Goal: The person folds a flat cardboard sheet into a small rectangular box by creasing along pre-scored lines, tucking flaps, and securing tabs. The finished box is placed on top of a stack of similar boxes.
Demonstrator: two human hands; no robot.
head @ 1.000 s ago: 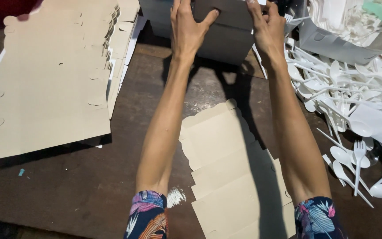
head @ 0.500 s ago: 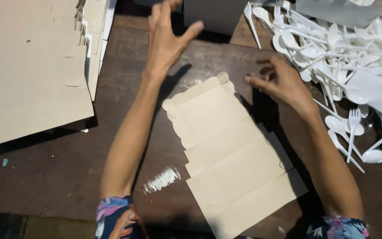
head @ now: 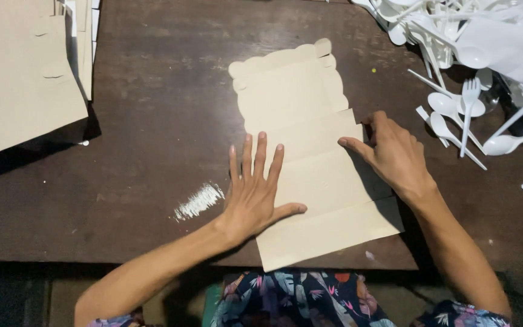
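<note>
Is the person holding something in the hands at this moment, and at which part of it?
Nothing is gripped. The left hand presses flat on the left edge of the cardboard sheet; the right hand touches its right edge with the fingertips.

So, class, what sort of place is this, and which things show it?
Probably a small food-box packing workbench: a flat, scalloped tan cardboard box blank on a dark wooden table, stacked tan cardboard sheets, and heaped white plastic spoons and forks.

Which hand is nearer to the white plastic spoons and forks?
Right. The right hand lies on the cardboard sheet's right edge, close to the spoons and forks; the left hand presses its far-side left edge.
</note>
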